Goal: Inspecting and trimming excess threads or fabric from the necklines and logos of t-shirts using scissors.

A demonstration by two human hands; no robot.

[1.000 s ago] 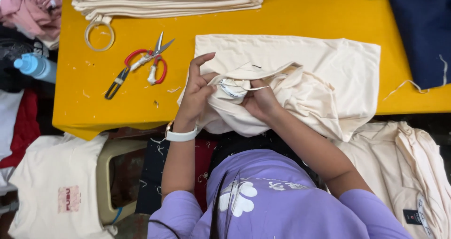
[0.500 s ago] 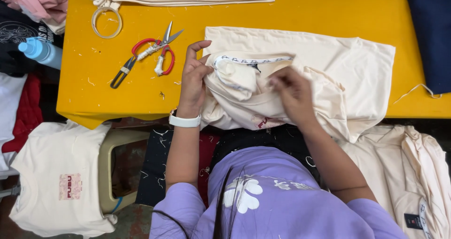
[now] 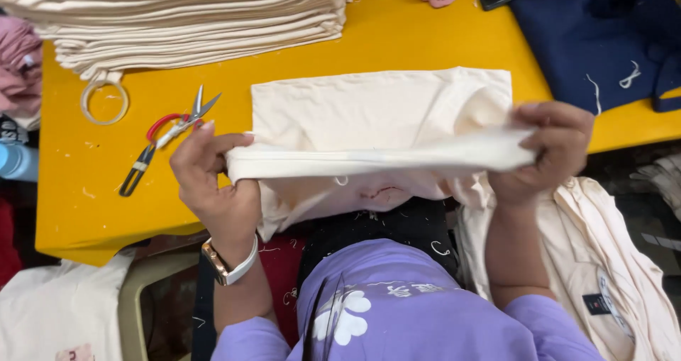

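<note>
While both hands grip it, the cream cloth bag (image 3: 376, 120) hangs stretched over the yellow desk (image 3: 85, 191): left hand (image 3: 213, 184) and right hand (image 3: 550, 148) fingers clamped on its folded edge. Looks mid-fold; a finished stack (image 3: 191, 20) sits behind, scissors (image 3: 167, 137) lie beside the left hand.

A: Where can a hand pass?

B: Over bare yellow table (image 3: 397, 38) between the folded cream stack (image 3: 184, 17) far left and the navy cloth (image 3: 596, 35) far right.

A: And near left?

B: Scissors (image 3: 167, 137) lie just beside the left hand (image 3: 213, 184); a cord loop (image 3: 104, 100) lies farther off. The stretched cream cloth (image 3: 376, 134) fills the middle.
</note>
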